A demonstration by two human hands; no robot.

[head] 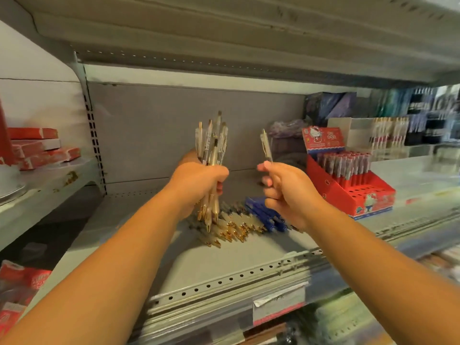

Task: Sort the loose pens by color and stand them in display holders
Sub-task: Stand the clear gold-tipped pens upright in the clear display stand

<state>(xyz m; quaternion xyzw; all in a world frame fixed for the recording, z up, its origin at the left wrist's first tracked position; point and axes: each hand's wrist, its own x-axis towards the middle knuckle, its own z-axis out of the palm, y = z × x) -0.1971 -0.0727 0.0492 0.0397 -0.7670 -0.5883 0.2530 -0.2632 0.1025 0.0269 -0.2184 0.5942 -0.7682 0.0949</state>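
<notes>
- The grey metal shelf (pixel 236 260) carries the whole job: loose stock lies in the middle of it and the displays stand to the right.
- The red display holder (pixel 333 195) sits well to the right of the hands. Its back rows are filled with capped pens and its front holes are free, so it looks like one place sorted pens could stand.
- The left hand (pixel 196 185) is clenched around a bundle of clear gold-tipped pens (pixel 212 143), held upright above the shelf with the tips down. This likely keeps one colour together.
- The right hand (pixel 286 195) pinches a single clear pen (pixel 266 146) between thumb and fingers, raised beside the bundle but apart from it. It appears to be on its way to join the bundle.
- A pile of matching gold-tipped pens (pixel 234 227) lies below the hands, not yet gathered.
- The blue pens (pixel 261 215) lie just beside that pile, grouped on their own.
</notes>
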